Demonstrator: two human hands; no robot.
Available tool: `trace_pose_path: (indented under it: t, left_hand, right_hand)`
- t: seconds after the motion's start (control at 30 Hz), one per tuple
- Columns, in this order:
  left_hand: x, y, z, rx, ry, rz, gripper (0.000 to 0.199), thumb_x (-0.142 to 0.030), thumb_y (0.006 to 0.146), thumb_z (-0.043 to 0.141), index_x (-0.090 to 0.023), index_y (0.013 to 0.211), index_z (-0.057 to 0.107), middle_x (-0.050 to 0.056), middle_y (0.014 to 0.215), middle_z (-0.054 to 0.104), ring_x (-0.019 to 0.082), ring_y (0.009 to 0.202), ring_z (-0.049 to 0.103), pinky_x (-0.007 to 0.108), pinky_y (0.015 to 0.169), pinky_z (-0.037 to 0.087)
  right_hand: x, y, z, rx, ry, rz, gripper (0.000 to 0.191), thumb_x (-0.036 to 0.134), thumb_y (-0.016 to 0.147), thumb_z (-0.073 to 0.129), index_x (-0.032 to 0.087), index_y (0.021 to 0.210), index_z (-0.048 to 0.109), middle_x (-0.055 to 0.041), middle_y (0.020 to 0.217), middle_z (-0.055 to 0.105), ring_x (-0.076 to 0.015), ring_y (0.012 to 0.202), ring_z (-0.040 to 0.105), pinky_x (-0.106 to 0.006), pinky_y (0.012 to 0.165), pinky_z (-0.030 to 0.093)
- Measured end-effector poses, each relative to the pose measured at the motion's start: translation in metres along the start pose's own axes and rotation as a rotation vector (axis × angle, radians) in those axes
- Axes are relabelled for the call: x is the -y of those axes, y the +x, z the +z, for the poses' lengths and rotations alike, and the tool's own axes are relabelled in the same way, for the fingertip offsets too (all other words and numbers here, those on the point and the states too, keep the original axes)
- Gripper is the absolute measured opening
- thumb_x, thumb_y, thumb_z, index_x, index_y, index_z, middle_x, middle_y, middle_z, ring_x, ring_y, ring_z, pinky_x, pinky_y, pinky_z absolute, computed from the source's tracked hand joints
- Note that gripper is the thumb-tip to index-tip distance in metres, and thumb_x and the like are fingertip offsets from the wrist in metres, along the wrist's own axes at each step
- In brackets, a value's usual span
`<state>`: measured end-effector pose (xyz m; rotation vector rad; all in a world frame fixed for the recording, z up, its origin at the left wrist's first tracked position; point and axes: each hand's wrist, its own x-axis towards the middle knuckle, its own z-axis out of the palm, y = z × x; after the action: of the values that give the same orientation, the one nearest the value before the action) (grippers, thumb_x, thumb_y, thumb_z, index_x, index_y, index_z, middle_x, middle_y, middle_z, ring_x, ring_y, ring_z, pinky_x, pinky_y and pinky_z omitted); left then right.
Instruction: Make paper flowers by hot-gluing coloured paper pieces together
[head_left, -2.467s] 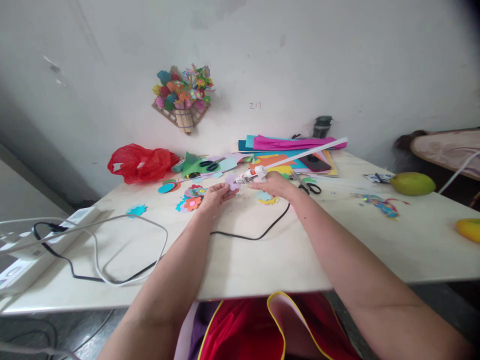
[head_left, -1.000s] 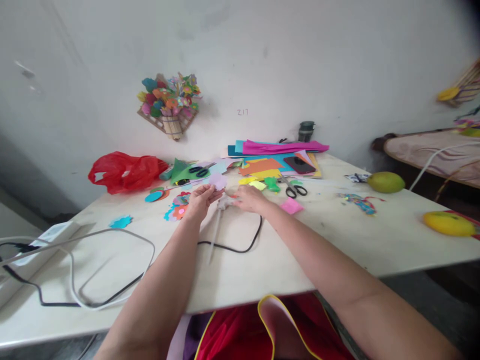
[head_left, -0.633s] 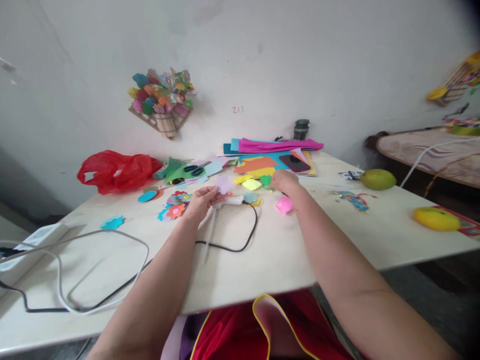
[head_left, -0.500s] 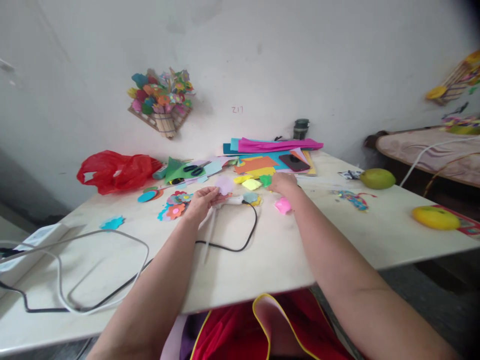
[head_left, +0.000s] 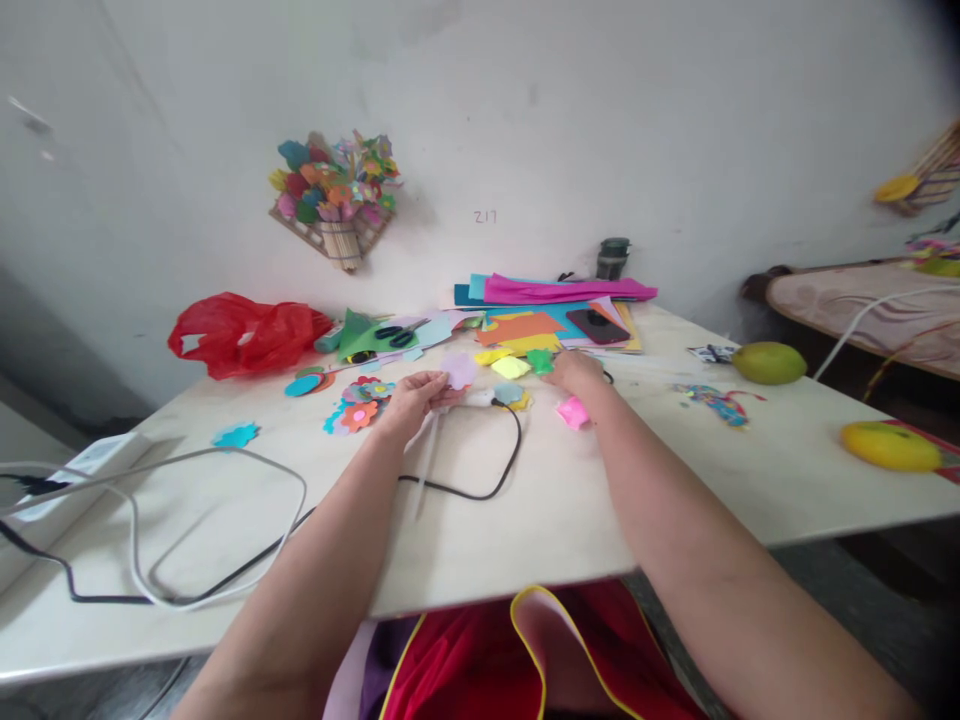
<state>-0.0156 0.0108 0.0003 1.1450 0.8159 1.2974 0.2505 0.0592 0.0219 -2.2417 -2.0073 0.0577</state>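
Note:
My left hand [head_left: 418, 402] pinches a lilac paper circle [head_left: 460, 370] between thumb and fingers, above the table. Just below it lies a white glue gun [head_left: 480, 398] with a black cord; a translucent glue stick [head_left: 426, 470] slants down from it. My right hand [head_left: 577, 371] is closed beside a green paper piece [head_left: 539, 361]; its fingertips are hidden, and a small black loop [head_left: 608, 378] shows by the wrist. Pale yellow [head_left: 511, 367] and pink [head_left: 573, 413] crumpled pieces lie near it. Layered paper flowers [head_left: 361, 414] are left of my left hand.
Coloured sheets [head_left: 517, 328], a phone [head_left: 598, 326] and black-handled scissors [head_left: 395, 335] lie at the back. A red plastic bag [head_left: 247, 335] sits at left, a power strip [head_left: 90, 470] and looped cables [head_left: 292, 530] in front. Two mangoes [head_left: 769, 362] are at right.
The whole view has shifted slightly, so everything appears a little further right. My left hand still holds the lilac circle, and my right hand stays by the green piece.

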Motion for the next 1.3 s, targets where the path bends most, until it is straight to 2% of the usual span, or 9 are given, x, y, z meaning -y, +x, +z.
trace_pose_path:
  t: [0.3, 0.4, 0.5, 0.57, 0.67, 0.77, 0.87, 1.07, 1.3]
  left_hand:
    - [0.001, 0.0, -0.001, 0.012, 0.008, 0.014, 0.032, -0.03, 0.06, 0.076, -0.01, 0.078, 0.059, 0.007, 0.07, 0.069, 0.02, 0.069, 0.068, 0.031, 0.067, 0.054]
    - [0.0, 0.0, 0.0, 0.001, 0.003, 0.013, 0.033, -0.03, 0.058, 0.077, -0.01, 0.077, 0.059, 0.006, 0.069, 0.068, 0.019, 0.067, 0.068, 0.03, 0.066, 0.055]
    - [-0.001, 0.0, 0.002, -0.014, 0.008, 0.004, 0.032, -0.029, 0.058, 0.077, -0.011, 0.077, 0.058, 0.004, 0.066, 0.067, 0.019, 0.064, 0.067, 0.029, 0.063, 0.055]
    - [-0.002, 0.0, 0.002, -0.03, 0.012, 0.001, 0.032, -0.028, 0.059, 0.076, -0.01, 0.078, 0.058, 0.004, 0.065, 0.066, 0.019, 0.063, 0.067, 0.029, 0.061, 0.054]
    - [-0.003, -0.001, 0.004, -0.056, 0.015, 0.009, 0.031, -0.026, 0.06, 0.076, -0.01, 0.079, 0.057, 0.004, 0.065, 0.066, 0.019, 0.063, 0.067, 0.028, 0.059, 0.054]
    - [-0.004, -0.002, 0.005, -0.044, 0.039, 0.006, 0.031, -0.028, 0.06, 0.075, -0.01, 0.078, 0.057, 0.006, 0.066, 0.067, 0.019, 0.064, 0.067, 0.028, 0.06, 0.054]
    - [-0.004, -0.002, 0.005, -0.014, 0.076, -0.025, 0.032, -0.032, 0.06, 0.075, -0.01, 0.076, 0.057, 0.008, 0.065, 0.068, 0.02, 0.064, 0.067, 0.027, 0.058, 0.054]
    - [-0.003, -0.002, 0.007, 0.015, 0.089, -0.022, 0.034, -0.034, 0.057, 0.077, -0.012, 0.073, 0.057, 0.006, 0.064, 0.067, 0.018, 0.063, 0.067, 0.026, 0.06, 0.053]
    - [-0.004, -0.003, 0.011, 0.01, 0.093, -0.02, 0.033, -0.032, 0.057, 0.077, -0.011, 0.073, 0.059, 0.004, 0.064, 0.067, 0.014, 0.059, 0.065, 0.026, 0.063, 0.053]
  right_hand:
    - [-0.006, 0.005, 0.003, 0.0, 0.023, 0.007, 0.044, 0.031, 0.075, 0.058, 0.011, 0.114, 0.06, -0.0197, 0.118, 0.058, -0.0269, 0.108, 0.055, -0.033, 0.083, 0.043]
    - [-0.006, 0.006, -0.003, -0.001, 0.015, -0.002, 0.036, 0.023, 0.072, 0.057, 0.012, 0.106, 0.064, -0.0173, 0.111, 0.062, -0.0272, 0.103, 0.058, -0.033, 0.078, 0.044]
    - [-0.004, 0.005, -0.012, -0.039, 0.079, -0.041, 0.024, 0.023, 0.069, 0.059, 0.014, 0.089, 0.069, -0.0143, 0.1, 0.067, -0.0267, 0.094, 0.061, -0.032, 0.073, 0.045]
    - [-0.001, 0.004, -0.016, -0.044, 0.218, -0.087, 0.015, 0.022, 0.067, 0.061, 0.015, 0.076, 0.07, -0.0114, 0.085, 0.069, -0.0237, 0.084, 0.062, -0.029, 0.067, 0.045]
    - [0.009, 0.001, -0.015, -0.025, 0.601, -0.23, 0.009, 0.021, 0.064, 0.063, 0.014, 0.068, 0.068, -0.007, 0.068, 0.067, -0.018, 0.069, 0.062, -0.026, 0.061, 0.044]
    - [0.024, -0.006, -0.012, 0.02, 1.001, -0.363, 0.014, 0.02, 0.06, 0.068, 0.015, 0.073, 0.066, -0.0038, 0.067, 0.066, -0.0144, 0.064, 0.06, -0.025, 0.062, 0.046]
    - [0.041, -0.018, -0.013, 0.054, 1.228, -0.481, 0.016, 0.017, 0.057, 0.07, 0.015, 0.072, 0.065, -0.0033, 0.07, 0.067, -0.0132, 0.066, 0.061, -0.026, 0.064, 0.047]
    - [0.066, -0.032, -0.013, -0.031, 1.214, -0.593, 0.011, 0.022, 0.065, 0.066, 0.015, 0.072, 0.067, -0.003, 0.067, 0.066, -0.0136, 0.064, 0.059, -0.027, 0.064, 0.047]
    - [0.076, -0.029, -0.002, -0.306, 1.002, -0.738, 0.01, 0.023, 0.071, 0.064, 0.016, 0.071, 0.071, -0.003, 0.069, 0.063, -0.0127, 0.064, 0.054, -0.025, 0.062, 0.042]
